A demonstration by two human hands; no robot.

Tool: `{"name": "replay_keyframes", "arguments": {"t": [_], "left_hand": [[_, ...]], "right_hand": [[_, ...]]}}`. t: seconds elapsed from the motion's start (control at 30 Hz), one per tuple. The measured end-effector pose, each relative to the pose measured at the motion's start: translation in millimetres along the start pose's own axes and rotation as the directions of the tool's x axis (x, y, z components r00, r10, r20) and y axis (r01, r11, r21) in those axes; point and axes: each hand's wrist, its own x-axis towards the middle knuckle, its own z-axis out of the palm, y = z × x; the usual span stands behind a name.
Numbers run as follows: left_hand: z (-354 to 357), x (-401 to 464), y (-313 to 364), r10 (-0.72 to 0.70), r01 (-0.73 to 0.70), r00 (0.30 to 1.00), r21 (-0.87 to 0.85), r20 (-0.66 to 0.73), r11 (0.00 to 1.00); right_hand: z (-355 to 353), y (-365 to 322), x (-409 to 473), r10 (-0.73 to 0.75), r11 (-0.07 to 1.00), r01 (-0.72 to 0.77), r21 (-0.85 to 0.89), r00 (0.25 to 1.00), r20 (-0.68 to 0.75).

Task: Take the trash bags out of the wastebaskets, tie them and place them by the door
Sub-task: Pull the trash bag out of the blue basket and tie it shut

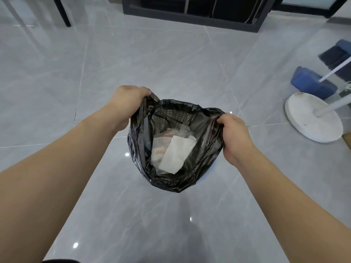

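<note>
A black trash bag (205, 162) hangs open in the middle of the view, over the grey tiled floor. My left hand (125, 105) grips the bag's rim at its upper left. My right hand (234, 137) grips the rim on the right side. Inside the bag lie white paper (176, 154) and crumpled clear plastic wrap. A lattice pattern of the wastebasket (174, 115) shows through the bag's far wall, and a thin blue edge (208, 176) peeks out below the bag at lower right.
A white round stand base (303, 114) with a white pole stands on the floor at the right. Behind it lie a blue dustpan (307, 82) and a broom (336, 56). A dark cabinet (191, 16) stands at the back, and a dark table leg (62, 12) at the upper left.
</note>
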Motion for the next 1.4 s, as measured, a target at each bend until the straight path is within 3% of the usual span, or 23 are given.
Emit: {"name": "replay_keyframes", "arguments": {"t": [0.13, 0.33, 0.47, 0.63, 0.8, 0.9, 1.1, 1.27, 1.4], "left_hand": [[0.8, 3.4, -0.3, -0.023, 0.027, 1.0, -0.265, 0.019, 0.964], [0.0, 3.3, 1.9, -0.045, 0.05, 0.999, -0.434, 0.021, 0.9], [8.3, 0.4, 0.4, 0.064, -0.087, 0.994, -0.29, -0.09, 0.953], [23.7, -3.5, 17.5, 0.221, -0.253, 0.955, -0.153, -0.196, 0.955], [60.9, -25.3, 57.7, 0.358, -0.318, 0.929, -0.292, 0.097, 0.902], [86.5, -41.4, 89.8, 0.402, -0.319, 0.903, -0.392, 0.15, 0.863], [148.5, -77.7, 148.5, 0.469, -0.335, 0.846, -0.431, 0.253, 0.838], [209.3, -118.5, 168.9, 0.477, -0.27, 0.806, -0.499, 0.351, 0.823], [271.6, -138.9, 149.3, 0.414, -0.197, 0.796, -0.458, 0.442, 0.867]], "right_hand": [[-1.3, -1.7, 1.0, 0.098, 0.973, -0.104, 0.206, 0.994, 0.042], [-3.5, -1.5, 4.3, 0.099, 0.941, -0.117, 0.318, 0.992, 0.073], [1.5, -5.5, 1.9, 0.06, 0.93, -0.099, 0.354, 0.991, 0.12], [7.7, -15.7, 0.5, 0.025, 0.951, -0.036, 0.306, 0.999, 0.041], [-9.2, -47.0, -4.6, -0.026, 0.828, -0.039, 0.56, 0.994, 0.108], [-36.4, -69.3, -6.5, -0.073, 0.739, -0.005, 0.674, 0.993, 0.088], [-106.0, -100.5, -24.4, -0.164, 0.634, 0.169, 0.755, 0.983, -0.083], [-169.5, -105.2, -32.0, -0.151, 0.676, 0.22, 0.703, 0.976, -0.16], [-221.7, -89.2, -49.4, -0.098, 0.79, 0.155, 0.593, 0.987, -0.127]]}}
